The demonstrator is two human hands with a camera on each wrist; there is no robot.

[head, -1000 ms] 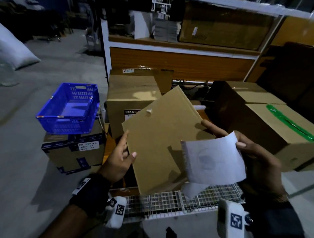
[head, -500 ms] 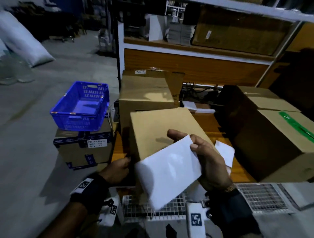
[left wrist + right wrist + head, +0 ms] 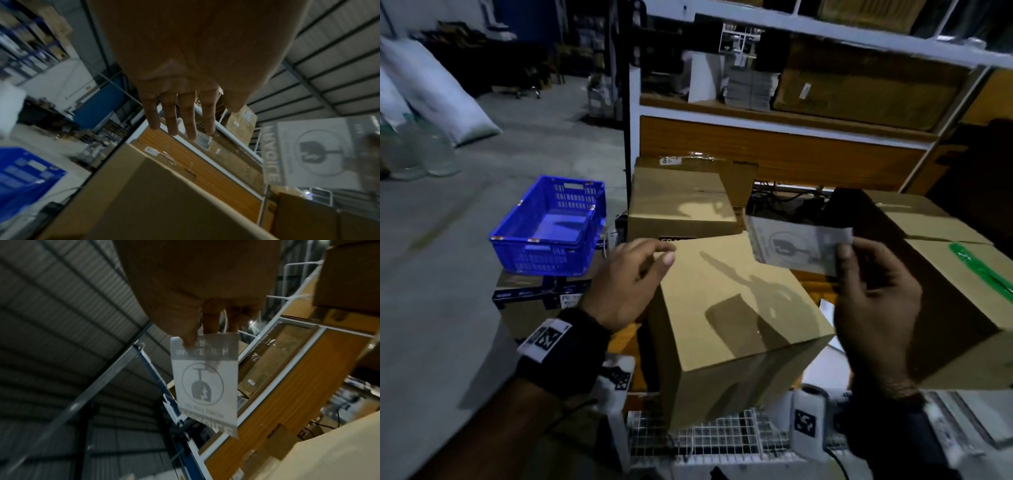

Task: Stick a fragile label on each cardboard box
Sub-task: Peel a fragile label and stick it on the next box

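Dim warehouse, boxes on a wire-mesh surface (image 3: 722,442). Plain cardboard box (image 3: 739,301) at centre. Right hand (image 3: 876,301) pinches peeled fragile label (image 3: 794,245) at 1 o'clock above it; left hand (image 3: 630,281), fingers straight, touches the box's 10 o'clock corner. Next, likely: lower label flat, press down.

Place: a warehouse or stockroom.
Landmark: a white-framed rack (image 3: 784,116) with orange-brown panels, loaded with cartons and stacked papers.
Before the rack: plain cardboard boxes (image 3: 681,205) crowd together, one showing part of a black "FRA…" label.
Left of the rack: a blue crate (image 3: 551,226) sits on a printed carton, on a bare concrete floor (image 3: 448,274).
Far left of the rack: large white sacks (image 3: 438,92) lean by the wall.
Above the rack: a ribbed metal roof (image 3: 61,321) on steel beams.
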